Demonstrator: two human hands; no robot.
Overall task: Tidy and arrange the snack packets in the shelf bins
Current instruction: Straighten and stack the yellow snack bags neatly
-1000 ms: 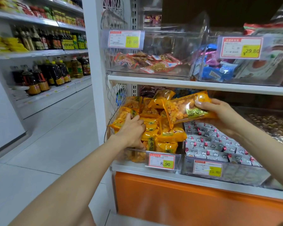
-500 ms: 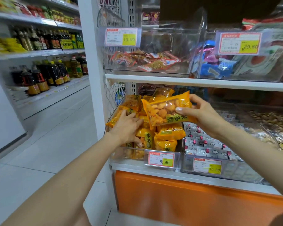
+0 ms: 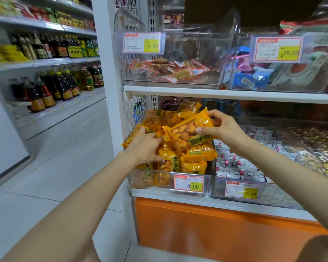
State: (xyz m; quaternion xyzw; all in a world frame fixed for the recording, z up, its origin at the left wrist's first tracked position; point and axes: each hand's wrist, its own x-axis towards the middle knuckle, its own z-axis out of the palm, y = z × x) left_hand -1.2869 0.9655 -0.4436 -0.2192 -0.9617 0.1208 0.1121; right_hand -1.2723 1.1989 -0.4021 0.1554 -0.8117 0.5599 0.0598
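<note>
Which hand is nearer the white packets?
Right. The right hand, gripping an orange packet, sits just left of the white packets; the left hand grips the orange pile, farther left.

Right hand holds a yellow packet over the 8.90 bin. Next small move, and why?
Probably lay the yellow packet onto the pile: the right hand pinches it just above the bin, and the left hand holds that pile steady.
</note>
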